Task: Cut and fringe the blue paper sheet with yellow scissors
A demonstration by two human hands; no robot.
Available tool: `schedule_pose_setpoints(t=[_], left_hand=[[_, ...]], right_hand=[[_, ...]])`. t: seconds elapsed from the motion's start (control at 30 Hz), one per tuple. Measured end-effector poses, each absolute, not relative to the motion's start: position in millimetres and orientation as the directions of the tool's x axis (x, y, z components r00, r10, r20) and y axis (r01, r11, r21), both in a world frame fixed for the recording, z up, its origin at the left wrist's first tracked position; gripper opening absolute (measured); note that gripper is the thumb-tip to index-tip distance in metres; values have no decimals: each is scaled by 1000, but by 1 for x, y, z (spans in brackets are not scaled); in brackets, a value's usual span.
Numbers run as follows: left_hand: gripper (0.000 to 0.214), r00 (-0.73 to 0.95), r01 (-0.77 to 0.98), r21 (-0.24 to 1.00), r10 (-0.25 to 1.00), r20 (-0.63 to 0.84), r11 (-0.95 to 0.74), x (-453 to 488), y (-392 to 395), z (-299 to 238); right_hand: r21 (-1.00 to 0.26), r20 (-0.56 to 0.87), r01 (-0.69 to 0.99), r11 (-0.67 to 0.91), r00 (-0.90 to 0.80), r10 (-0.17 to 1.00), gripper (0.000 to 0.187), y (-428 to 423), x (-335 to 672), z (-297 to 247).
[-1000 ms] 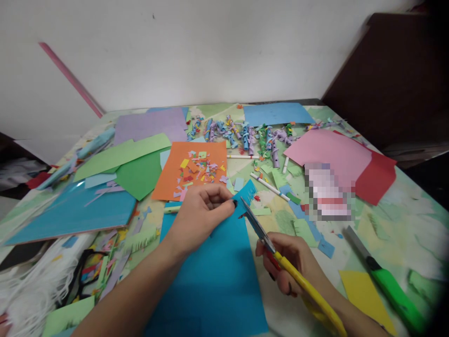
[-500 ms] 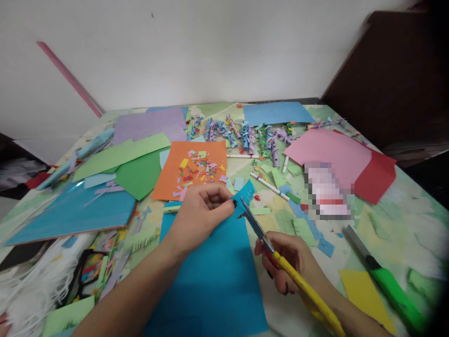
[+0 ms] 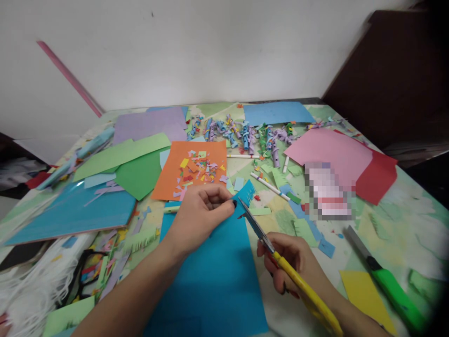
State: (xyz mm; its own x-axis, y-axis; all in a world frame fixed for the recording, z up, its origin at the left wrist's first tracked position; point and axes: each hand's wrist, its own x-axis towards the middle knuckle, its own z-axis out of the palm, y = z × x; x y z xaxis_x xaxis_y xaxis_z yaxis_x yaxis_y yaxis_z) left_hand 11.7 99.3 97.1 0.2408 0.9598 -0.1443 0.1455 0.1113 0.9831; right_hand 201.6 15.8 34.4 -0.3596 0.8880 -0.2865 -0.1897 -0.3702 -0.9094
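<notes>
Pinched between the thumb and fingers of my left hand (image 3: 208, 206) is a small strip of blue paper (image 3: 246, 193) with a fringe of fine cuts along its right edge. My right hand (image 3: 289, 262) is closed round the scissors (image 3: 270, 248), which have yellow-wrapped handles. Their blade tips meet the lower edge of the strip, close to my left thumb, and the blades look nearly together. Beneath both hands lies a large blue sheet (image 3: 213, 285), partly covered by my left forearm.
An orange sheet (image 3: 164, 180) bears many paper scraps. Several decorated paper rolls (image 3: 245, 135) lie behind it. To the right are a pixelated object (image 3: 328, 192), a green-handled knife (image 3: 389, 281) and a yellow paper (image 3: 368, 299). White yarn (image 3: 45, 281) and black glasses (image 3: 82, 276) sit front left.
The scissor blades have drawn closer together at the blue strip, and the fingers of my right hand have shifted slightly on the handles. My left hand stays in place.
</notes>
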Motion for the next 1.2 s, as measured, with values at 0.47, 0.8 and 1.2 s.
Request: schedule_pose_setpoints(t=[0.47,0.8,1.2], left_hand=[[10,238,127,984,959,-152,124,12,101,97],[8,243,114,987,959,-142,118,12,101,95],[8,239,137,986,962,-129,98,14,100,98]], right_hand=[[-917,-251,-213,-338,-351,902,43,15,201,32],[-914,-258,-213,-345,-352,900,38,15,203,32],[-944,-161,-205,-260,-404,900,49,14,206,25]])
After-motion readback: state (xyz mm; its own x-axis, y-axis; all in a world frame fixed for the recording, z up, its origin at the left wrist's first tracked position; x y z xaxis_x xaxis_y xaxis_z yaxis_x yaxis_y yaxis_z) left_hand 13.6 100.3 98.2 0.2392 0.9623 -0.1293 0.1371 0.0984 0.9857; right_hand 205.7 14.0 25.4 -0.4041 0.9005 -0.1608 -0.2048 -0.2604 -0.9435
